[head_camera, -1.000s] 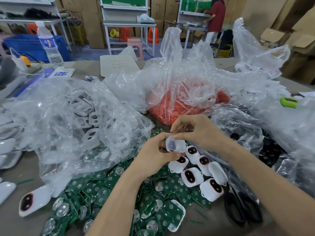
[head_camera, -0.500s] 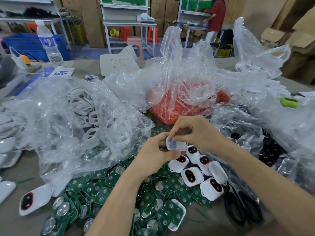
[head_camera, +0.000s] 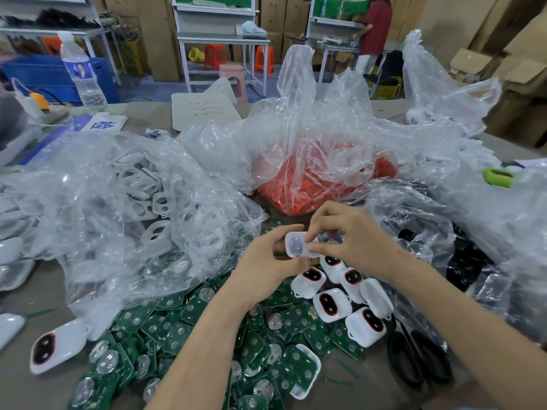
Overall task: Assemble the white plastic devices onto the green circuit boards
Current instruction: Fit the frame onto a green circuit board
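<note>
My left hand (head_camera: 266, 261) grips a white plastic device shell (head_camera: 296, 245) from below and the left, its open inner side turned up. My right hand (head_camera: 346, 236) pinches the same shell at its right end, fingertips pressing on top. Below my hands lie several finished white devices with black and red faces (head_camera: 331, 301). A heap of green circuit boards (head_camera: 183, 329) with clear domes covers the table in front of me. One white shell with a board in it (head_camera: 305, 371) lies at the heap's near edge.
A clear bag of white shells (head_camera: 142, 196) fills the left. A bag of orange parts (head_camera: 319, 184) sits behind my hands, and bags with black parts (head_camera: 467, 261) lie right. Black scissors (head_camera: 414, 359) rest at lower right. A water bottle (head_camera: 83, 72) stands far left.
My right hand's fingers have come down onto the shell's right end, and the shell has turned so its inner side shows more. Both hands stay in the same spot.
</note>
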A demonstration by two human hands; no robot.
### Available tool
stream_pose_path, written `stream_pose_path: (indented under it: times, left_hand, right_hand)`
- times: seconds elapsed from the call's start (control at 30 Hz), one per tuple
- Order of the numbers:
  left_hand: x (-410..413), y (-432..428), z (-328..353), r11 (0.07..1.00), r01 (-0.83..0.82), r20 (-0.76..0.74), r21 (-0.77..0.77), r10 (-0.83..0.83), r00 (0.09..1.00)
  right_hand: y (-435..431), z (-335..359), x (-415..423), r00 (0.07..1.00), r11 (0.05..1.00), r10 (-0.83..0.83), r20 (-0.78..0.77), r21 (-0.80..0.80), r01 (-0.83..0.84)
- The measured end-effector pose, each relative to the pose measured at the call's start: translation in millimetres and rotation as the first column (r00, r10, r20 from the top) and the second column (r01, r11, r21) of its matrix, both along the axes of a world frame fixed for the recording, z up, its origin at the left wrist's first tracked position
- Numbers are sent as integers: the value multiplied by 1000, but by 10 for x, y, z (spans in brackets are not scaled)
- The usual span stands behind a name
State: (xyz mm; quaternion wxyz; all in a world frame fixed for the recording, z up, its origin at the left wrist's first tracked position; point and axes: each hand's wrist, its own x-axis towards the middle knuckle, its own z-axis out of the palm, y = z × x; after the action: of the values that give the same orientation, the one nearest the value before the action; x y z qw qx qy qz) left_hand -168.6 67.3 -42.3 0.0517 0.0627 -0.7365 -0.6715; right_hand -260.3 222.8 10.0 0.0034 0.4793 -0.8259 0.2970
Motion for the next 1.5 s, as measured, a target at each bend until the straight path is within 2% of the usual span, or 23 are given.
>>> stream_pose_path:
  times: [0.23,0.43,0.63,0.83,1.2,1.37,1.5]
  left_hand:
    - [6,8,12,999,37,-19,40,-36,999]
    - [13,13,18,998,49,-45,49,-46,998]
    - [4,23,10,998,59,-39,13,-58,998]
    - [11,14,31,997,66,-53,35,-64,997]
    - [-1,21,4,999,54,-31,-9,-54,998]
    - [-6,15,3,999,44,-33,-24,-45,998]
    - [-12,18,-14,999,36,-25,-18,-36,999]
  right_hand:
    - [-19,-9,5,999,1000,-1,-38,11,1]
    - [-38,-11,27,988,995,46,-146,96,-32]
    - [-52,-7,3,993,991,57,-101,125,-44]
    - [-50,-2,40,997,998,61,-43,13,-61]
    - [-146,-11,55,996,990,80,-37,121,-75]
    - [-136,55,17,999,993,49,20,104,-51]
    - [-169,27,32,997,981,83,-5,178,-81]
